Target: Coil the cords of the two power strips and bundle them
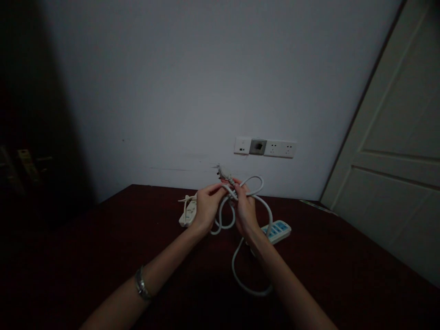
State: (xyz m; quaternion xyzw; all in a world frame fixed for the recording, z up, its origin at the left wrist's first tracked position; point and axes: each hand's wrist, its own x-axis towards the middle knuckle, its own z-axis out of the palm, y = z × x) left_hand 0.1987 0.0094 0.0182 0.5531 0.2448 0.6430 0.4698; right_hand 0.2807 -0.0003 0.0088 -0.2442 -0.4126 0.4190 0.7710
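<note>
Looping between both hands (205, 206) is white cord (231, 192).

White cord (270, 212) apparently partly behind fingers (213, 188)

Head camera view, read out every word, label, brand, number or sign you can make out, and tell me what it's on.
No text can be read anywhere.
Blue-topped power strip: any print too small and dark.
Other power strip: too blurred.
Plug: none legible.
Wall plates: any marks too small.
</note>
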